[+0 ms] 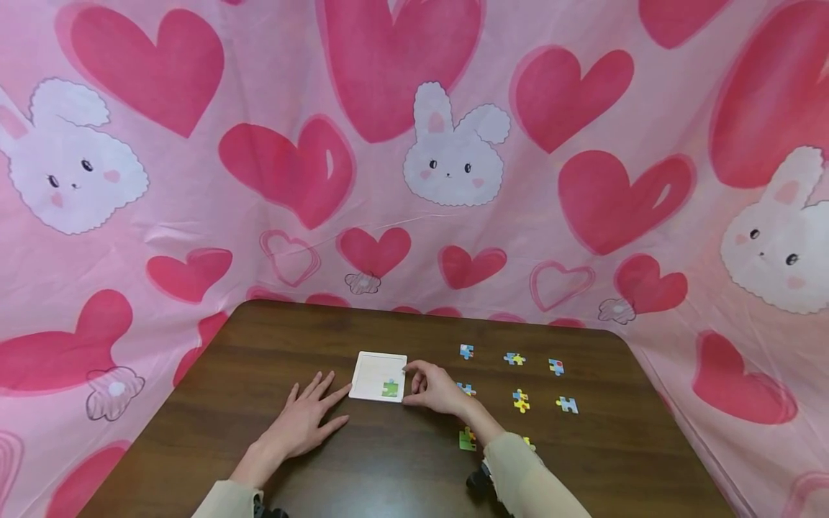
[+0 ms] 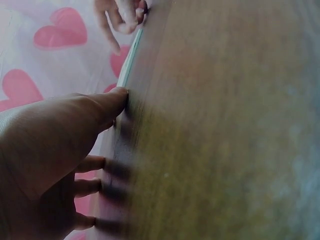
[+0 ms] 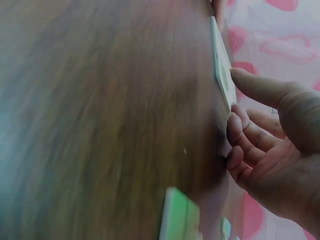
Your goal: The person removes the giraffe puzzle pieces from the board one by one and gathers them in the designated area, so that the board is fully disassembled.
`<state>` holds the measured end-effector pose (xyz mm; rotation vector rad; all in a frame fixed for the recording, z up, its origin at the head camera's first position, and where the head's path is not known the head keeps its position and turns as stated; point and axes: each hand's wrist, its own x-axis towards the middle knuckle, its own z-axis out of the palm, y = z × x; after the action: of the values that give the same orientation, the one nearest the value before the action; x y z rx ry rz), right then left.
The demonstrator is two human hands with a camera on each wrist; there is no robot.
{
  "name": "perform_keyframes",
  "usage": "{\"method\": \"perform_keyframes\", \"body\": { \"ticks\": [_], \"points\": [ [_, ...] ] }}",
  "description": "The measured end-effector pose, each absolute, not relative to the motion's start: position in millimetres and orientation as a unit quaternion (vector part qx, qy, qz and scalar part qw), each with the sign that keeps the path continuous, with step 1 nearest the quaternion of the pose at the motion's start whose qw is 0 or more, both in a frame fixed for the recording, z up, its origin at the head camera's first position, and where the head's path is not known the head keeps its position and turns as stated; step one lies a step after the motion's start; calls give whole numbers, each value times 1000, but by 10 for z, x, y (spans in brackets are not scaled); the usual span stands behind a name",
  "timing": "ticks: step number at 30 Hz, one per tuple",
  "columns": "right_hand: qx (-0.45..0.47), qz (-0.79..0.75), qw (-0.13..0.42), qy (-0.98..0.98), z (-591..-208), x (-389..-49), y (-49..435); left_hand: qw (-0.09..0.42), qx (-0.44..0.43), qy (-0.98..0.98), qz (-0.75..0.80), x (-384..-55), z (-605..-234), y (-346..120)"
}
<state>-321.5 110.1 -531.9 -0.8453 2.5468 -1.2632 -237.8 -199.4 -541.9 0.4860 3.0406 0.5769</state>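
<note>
A square white puzzle tray [image 1: 371, 375] lies on the table, with one green puzzle piece [image 1: 390, 389] in its lower right corner. My left hand [image 1: 299, 424] rests palm down at the tray's left, fingers spread, the index fingertip at its left edge. At the opposite edge is my right hand [image 1: 435, 390], with bent fingers and thumb apart along the right side. From the right wrist view, the right thumb [image 3: 260, 89] meets the near side of the tray [image 3: 222, 65], while the other fingers curl loosely by its corner. No puzzle piece shows between them.
Loose puzzle pieces lie in rows on the right, among them a yellow-blue one [image 1: 521, 401], a light blue one [image 1: 566, 404] and a green one [image 1: 467, 439]. My right forearm partly covers the nearest row. A pink heart-and-rabbit cloth [image 1: 388, 252] hangs behind the brown table [image 1: 285, 331].
</note>
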Motion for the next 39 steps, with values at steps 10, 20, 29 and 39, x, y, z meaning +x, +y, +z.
{"method": "perform_keyframes", "body": {
  "ticks": [10, 20, 29, 39],
  "points": [
    [-275, -431, 97, 854, -5341, -3305, 855, -2, 159, 971, 177, -2371, -5413, -1993],
    [-263, -443, 84, 853, -5413, -3245, 804, -15, 161, 969, 185, -2381, -5439, -1991],
    [-279, -456, 45, 844, -5485, -3163, 823, -3, 155, 972, 177, -2373, -5436, -1990],
    [-262, -451, 28, 853, -5520, -3117, 792, -7, 155, 972, 176, -2363, -5425, -1972]
  ]
}}
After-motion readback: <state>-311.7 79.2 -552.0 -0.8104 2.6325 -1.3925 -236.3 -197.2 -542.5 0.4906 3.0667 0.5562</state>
